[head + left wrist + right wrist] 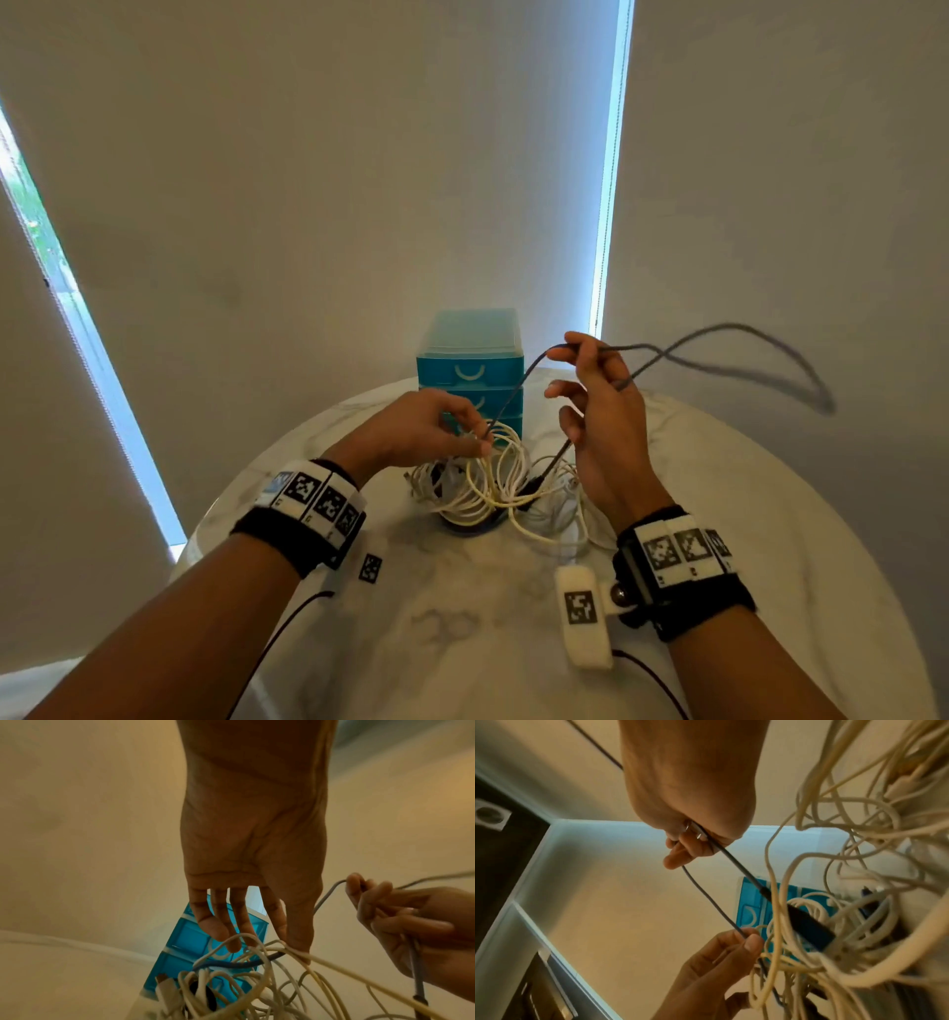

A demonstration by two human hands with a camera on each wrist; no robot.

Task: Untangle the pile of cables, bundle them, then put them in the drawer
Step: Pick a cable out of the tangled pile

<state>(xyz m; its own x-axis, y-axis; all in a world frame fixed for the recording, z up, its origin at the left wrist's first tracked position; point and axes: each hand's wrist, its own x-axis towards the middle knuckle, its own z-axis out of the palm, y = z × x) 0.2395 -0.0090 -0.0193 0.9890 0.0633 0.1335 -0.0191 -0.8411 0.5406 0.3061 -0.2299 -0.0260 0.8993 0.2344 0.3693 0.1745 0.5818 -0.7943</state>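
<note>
A tangled pile of white cables lies mid-table, in front of a teal drawer unit. A grey cable runs up from the pile. My left hand pinches the grey cable and some white loops just above the pile. My right hand is raised to the right and grips the grey cable; a blurred loop of it swings out to the right. The cable's dark plug hangs below the right hand into the pile.
The round marble table curves away on every side. The drawer unit stands at its far edge with its drawers closed. A small marker tag lies on the table near my left wrist. Thin black leads trail from both wristbands.
</note>
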